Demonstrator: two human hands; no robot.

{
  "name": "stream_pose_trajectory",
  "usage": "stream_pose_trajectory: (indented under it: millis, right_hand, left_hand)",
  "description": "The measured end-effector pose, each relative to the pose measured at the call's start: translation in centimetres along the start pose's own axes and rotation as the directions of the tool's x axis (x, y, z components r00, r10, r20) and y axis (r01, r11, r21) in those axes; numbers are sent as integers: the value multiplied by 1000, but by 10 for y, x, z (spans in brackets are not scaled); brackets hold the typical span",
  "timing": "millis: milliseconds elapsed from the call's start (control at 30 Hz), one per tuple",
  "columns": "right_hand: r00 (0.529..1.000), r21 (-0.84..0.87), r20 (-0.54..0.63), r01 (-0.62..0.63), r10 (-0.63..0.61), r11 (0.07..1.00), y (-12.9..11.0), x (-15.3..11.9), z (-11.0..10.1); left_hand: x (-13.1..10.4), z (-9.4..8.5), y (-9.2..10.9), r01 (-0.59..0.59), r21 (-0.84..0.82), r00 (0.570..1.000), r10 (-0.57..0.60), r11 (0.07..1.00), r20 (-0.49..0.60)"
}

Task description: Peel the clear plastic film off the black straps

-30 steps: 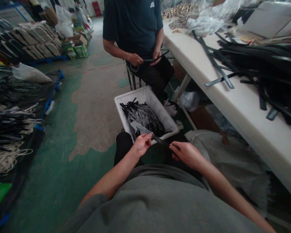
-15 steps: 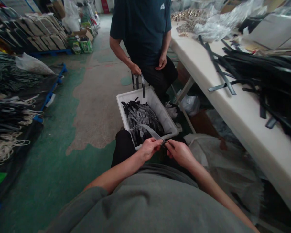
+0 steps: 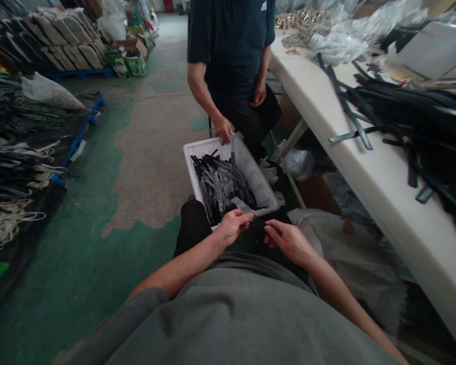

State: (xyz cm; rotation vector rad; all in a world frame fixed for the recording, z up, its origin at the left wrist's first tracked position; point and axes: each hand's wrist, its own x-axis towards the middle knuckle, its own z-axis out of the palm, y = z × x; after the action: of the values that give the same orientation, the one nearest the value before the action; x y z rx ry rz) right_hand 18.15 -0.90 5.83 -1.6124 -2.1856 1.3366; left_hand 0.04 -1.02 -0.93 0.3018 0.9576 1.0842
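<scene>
My left hand (image 3: 232,226) is closed on a grey strap (image 3: 242,204), pinching it between thumb and fingers over the near edge of a white bin (image 3: 269,203). Just to the right, my right hand (image 3: 285,239) is closed around the strap's dark end, part of which is lost against my dark trousers. Many black and grey straps (image 3: 216,185) lie in a heap inside the bin. Across the bin, another person's hand (image 3: 224,129) holds a grey strap hanging into it.
A person in a dark shirt (image 3: 231,45) sits beyond the bin. On the right, a long white table (image 3: 327,116) bears black strips (image 3: 414,111) and plastic bags. Pallets with bundles (image 3: 19,121) stand at left. A pale sack (image 3: 338,248) lies under the table.
My right hand has moved slightly right, away from my left hand, and the strap reaches less far over the bin. The other person's hand has lowered its strap into the bin.
</scene>
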Motion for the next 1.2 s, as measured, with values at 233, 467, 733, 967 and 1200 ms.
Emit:
stream_pose_trajectory:
  millis: [233,467,733,967,1200]
  right_hand:
    - [974,-101,-224,13,-36,995,1,-4,9]
    - [972,-62,-193,127,-137,990,-5,14,3]
    - [999,24,-20,-48,48,999,31,-42,-6]
    - [997,150,58,-60,52,987,69,-67,12]
    - [993,424,-57,-72,106,903,14,-20,-15]
  left_hand:
    - [0,1,3,115,-41,993,-114,993,28]
    - [-10,11,-1,115,13,959,-115,993,260]
    - [34,-10,51,10,-370,999,2,929,32]
    - [82,-25,124,-424,-250,890,350,871,-291]
    - [44,-20,74,-429,288,899,435,856,48]
